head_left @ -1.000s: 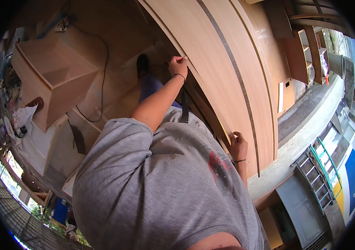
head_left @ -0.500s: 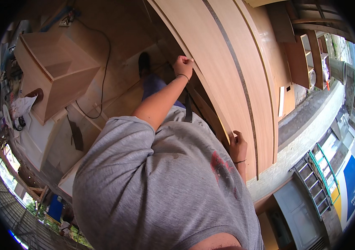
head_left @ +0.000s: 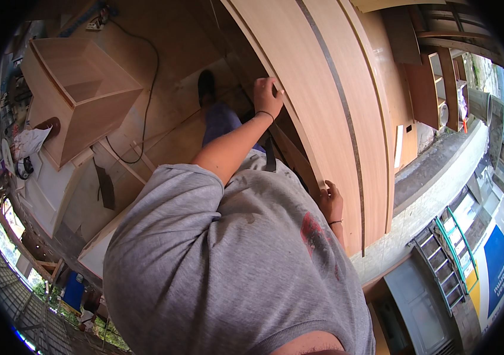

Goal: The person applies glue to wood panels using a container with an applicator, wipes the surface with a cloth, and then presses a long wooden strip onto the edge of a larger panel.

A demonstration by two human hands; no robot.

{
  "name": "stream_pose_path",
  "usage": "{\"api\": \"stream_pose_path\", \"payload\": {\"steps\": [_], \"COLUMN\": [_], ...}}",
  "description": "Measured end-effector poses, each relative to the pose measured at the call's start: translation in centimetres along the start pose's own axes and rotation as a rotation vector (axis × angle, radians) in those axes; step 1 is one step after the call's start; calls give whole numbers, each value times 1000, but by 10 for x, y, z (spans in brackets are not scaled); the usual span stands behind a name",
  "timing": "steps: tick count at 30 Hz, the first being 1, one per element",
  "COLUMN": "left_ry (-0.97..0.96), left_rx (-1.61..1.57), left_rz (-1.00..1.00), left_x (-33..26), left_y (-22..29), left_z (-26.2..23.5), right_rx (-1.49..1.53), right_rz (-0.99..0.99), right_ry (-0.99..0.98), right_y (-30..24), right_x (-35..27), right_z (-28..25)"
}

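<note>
A long pale wood-grain panel with a dark lengthwise stripe lies in front of me and to my right. At its near edge, toward the far end, my left hand is closed, with bent fingers and the fingertips at the edge. Lower along that same edge is my right hand, its fingers curled against the rim of the panel. The underside of the panel and the fingertips below it are hidden.
On the left stands an open wooden box, with a dark cable on the floor beside it. Wooden shelving is at the far right. A ladder and a grey door panel lie at the lower right.
My left hand has shifted slightly right and its fingers sit more over the panel's edge. My right hand has moved a little to the left and up along the edge.
</note>
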State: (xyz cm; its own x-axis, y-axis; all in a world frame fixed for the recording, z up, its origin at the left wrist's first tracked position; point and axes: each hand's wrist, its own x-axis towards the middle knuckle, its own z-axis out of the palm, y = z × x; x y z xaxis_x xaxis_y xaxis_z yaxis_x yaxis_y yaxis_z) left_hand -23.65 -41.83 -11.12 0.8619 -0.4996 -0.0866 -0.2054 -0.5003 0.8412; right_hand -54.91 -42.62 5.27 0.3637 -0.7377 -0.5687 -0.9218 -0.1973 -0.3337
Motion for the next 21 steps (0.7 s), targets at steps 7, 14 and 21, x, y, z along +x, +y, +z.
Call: {"api": "stream_pose_path", "payload": {"steps": [7, 14, 21], "left_ry": [-298, -427, -479], "left_rx": [583, 820, 870], "left_rz": [619, 836, 837], "left_x": [13, 32, 29], "left_y": [-5, -1, 0], "left_z": [-47, -55, -58], "right_rx": [11, -32, -79], "right_rz": [26, -48, -124], "right_ry": [10, 26, 75], "right_y": [1, 9, -12], "right_x": [-4, -3, 0], "right_z": [4, 11, -2]}}
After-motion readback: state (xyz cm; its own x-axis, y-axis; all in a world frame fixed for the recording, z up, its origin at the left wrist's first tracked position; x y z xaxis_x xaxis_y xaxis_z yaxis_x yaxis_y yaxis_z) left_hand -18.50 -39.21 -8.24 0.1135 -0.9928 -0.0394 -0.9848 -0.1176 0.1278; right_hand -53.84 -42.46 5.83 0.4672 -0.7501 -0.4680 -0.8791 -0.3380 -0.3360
